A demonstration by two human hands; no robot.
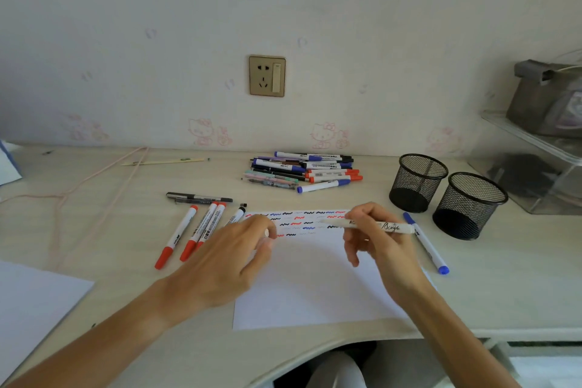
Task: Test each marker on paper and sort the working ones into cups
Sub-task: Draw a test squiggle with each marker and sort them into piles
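Cups (417,181), two; hands (226,258), two

The bench (110,230) is showing a pale matt wood-grain finish. The paper (315,287) is lying smooth and matt white. At two o'clock, two cups (417,181) of black wire mesh are standing. The markers (304,172) are showing glossy plastic barrels.

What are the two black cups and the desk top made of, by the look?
Left mesh cup and right mesh cup: black wire mesh, likely painted metal; the weave is see-through, with solid rims. Desk top: pale wood-grain, probably laminate; faint straight grain lines and a matte, even sheen.
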